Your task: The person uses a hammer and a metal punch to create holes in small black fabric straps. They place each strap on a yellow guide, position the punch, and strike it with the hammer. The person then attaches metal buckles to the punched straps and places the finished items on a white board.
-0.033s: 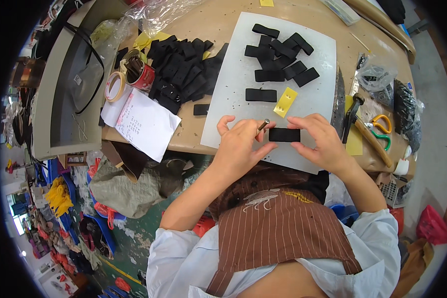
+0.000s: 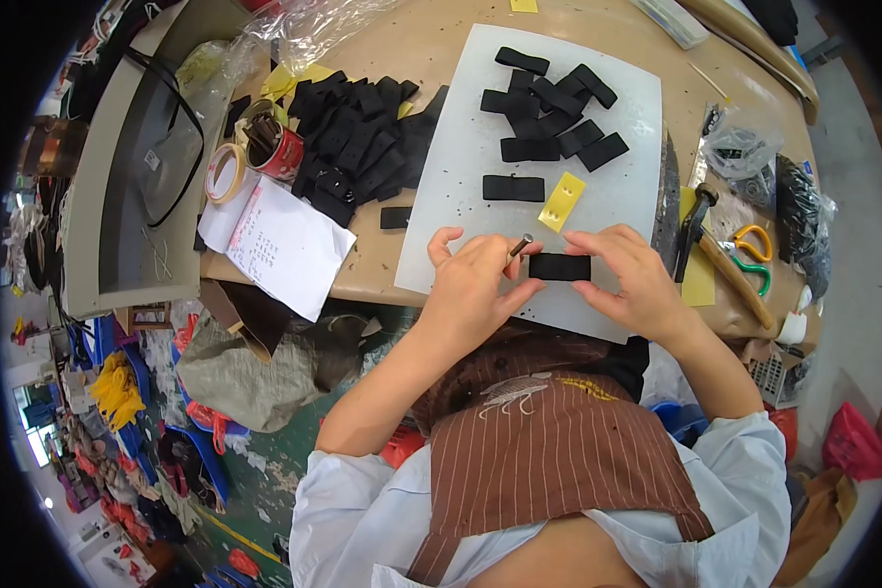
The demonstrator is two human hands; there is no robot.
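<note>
Patchy green floor (image 2: pixel 276 505), bright window (image 2: pixel 37 446)

There are two hands (image 2: pixel 465 292) (image 2: pixel 639 281), one black band (image 2: pixel 561 267) between them, one hammer (image 2: pixel 735 276) and one notepad (image 2: pixel 282 240).

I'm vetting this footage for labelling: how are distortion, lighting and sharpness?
Head view: fisheye bends the brown tabletop along its edge; the far-left bright patch washes out; the white board is fairly evenly lit. Head view: fingers look reasonably sharp, the black band nearly textureless.
</note>
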